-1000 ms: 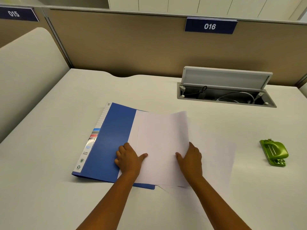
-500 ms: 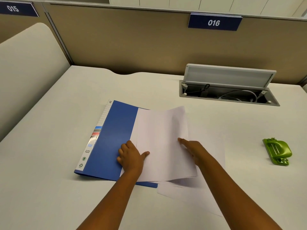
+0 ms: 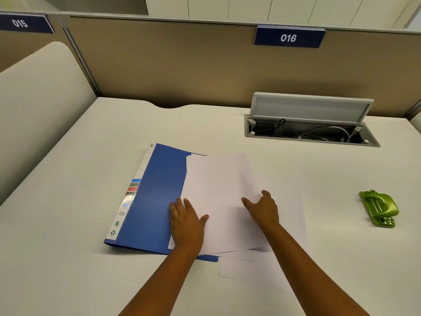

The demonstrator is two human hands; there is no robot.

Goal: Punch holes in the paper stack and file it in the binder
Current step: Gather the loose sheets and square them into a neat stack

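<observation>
Since half a second ago the right hand (image 3: 264, 208) has spread flat on the white paper stack (image 3: 218, 197); white desk (image 3: 91, 258) bears the closed blue ring binder (image 3: 157, 197), sheets fanned partly over its cover; left hand (image 3: 185, 221) presses flat, gripping nothing; green hole punch (image 3: 379, 207) lies well right.

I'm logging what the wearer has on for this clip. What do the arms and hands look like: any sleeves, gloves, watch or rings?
Both forearms are bare as far as the frame shows, with no sleeves in view. The left hand and right hand wear no gloves; no watch, bracelet or ring is visible.
</observation>
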